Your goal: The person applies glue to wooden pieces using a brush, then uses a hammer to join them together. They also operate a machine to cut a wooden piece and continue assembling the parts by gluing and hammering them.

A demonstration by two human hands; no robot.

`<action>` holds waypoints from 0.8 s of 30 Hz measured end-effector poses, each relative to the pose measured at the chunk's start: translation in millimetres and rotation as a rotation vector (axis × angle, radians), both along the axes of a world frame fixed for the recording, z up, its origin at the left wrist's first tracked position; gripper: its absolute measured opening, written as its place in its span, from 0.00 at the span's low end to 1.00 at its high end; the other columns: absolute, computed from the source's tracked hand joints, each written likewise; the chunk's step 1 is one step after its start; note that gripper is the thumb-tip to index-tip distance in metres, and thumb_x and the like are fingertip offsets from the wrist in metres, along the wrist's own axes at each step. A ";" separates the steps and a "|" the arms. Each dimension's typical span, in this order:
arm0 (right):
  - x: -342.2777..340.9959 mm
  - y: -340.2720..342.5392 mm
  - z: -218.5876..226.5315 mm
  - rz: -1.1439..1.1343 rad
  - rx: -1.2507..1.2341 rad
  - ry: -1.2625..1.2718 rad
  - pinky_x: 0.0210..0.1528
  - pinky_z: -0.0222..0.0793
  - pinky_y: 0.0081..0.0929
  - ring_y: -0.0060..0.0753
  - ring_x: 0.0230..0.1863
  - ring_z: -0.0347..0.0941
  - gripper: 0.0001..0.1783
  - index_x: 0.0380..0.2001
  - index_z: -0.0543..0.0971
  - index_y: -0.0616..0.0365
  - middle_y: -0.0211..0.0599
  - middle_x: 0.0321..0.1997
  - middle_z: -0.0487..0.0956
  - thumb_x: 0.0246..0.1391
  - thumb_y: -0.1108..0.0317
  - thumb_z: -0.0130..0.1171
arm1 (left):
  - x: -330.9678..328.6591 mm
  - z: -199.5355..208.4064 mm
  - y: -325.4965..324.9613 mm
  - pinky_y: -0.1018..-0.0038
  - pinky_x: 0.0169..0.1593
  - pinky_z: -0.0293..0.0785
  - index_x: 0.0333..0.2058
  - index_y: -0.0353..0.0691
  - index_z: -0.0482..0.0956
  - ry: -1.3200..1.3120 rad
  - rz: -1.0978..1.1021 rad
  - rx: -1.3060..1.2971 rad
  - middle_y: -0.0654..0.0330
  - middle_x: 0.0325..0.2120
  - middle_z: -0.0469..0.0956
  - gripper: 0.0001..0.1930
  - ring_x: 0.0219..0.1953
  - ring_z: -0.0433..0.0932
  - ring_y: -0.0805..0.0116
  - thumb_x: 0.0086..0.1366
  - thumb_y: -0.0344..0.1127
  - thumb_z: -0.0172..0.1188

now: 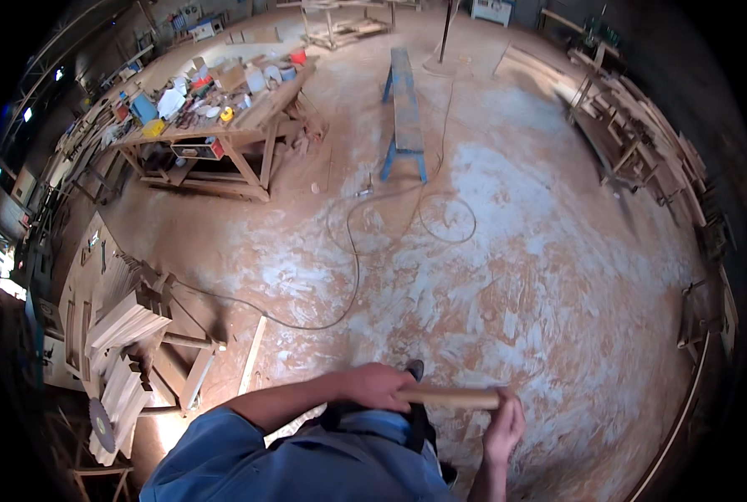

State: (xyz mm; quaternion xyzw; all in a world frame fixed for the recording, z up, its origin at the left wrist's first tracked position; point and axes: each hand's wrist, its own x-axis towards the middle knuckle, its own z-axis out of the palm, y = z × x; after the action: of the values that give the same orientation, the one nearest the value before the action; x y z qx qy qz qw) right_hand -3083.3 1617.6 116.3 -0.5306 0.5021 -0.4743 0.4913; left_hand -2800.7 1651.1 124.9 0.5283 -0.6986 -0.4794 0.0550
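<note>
My left hand (379, 386) grips one end of a short light wooden stick (453, 398) held level in front of my body. My right hand (505, 428) closes around its other end from below. I stand on a sawdust-covered floor (507, 276), and the toe of a dark shoe (414, 368) shows just past my left hand. My blue sleeve (223, 452) fills the lower edge.
A cluttered wooden workbench (214, 117) stands at the far left. A blue sawhorse (404, 109) stands at the far middle. A black cable (353, 251) loops across the floor. Stacked wooden slats (127, 335) rest on a frame at my left. Wooden frames (641, 134) line the right wall.
</note>
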 end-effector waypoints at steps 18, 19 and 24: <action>245.3 -492.7 -156.7 0.526 -0.637 0.812 0.28 0.75 0.30 0.36 0.23 0.75 0.10 0.40 0.78 0.57 0.37 0.24 0.75 0.57 0.74 0.49 | 332.9 -146.4 -109.3 0.67 0.38 0.74 0.43 0.37 0.78 -0.126 1.633 0.257 0.55 0.31 0.81 0.24 0.34 0.80 0.62 0.58 0.53 0.61; 232.5 -512.4 -188.9 0.548 -0.567 0.843 0.29 0.76 0.36 0.41 0.23 0.75 0.13 0.42 0.78 0.55 0.38 0.23 0.74 0.56 0.76 0.48 | 360.3 -149.1 -136.3 0.61 0.40 0.74 0.41 0.38 0.78 -0.180 1.584 0.258 0.51 0.30 0.81 0.27 0.37 0.80 0.53 0.54 0.57 0.63; 254.5 -579.8 -201.1 0.055 0.944 0.621 0.25 0.76 0.50 0.45 0.21 0.73 0.14 0.41 0.76 0.64 0.44 0.22 0.72 0.54 0.78 0.43 | 483.9 -41.5 -296.4 0.61 0.38 0.74 0.41 0.40 0.77 -0.379 1.249 0.006 0.52 0.32 0.79 0.25 0.34 0.80 0.52 0.54 0.54 0.63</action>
State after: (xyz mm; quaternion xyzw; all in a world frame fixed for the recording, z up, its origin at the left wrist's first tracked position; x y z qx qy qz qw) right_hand -2828.8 1037.8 -84.8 -0.3809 0.7667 -0.0066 0.5168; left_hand -2316.9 1354.7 83.4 0.9104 -0.2563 -0.2575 0.1978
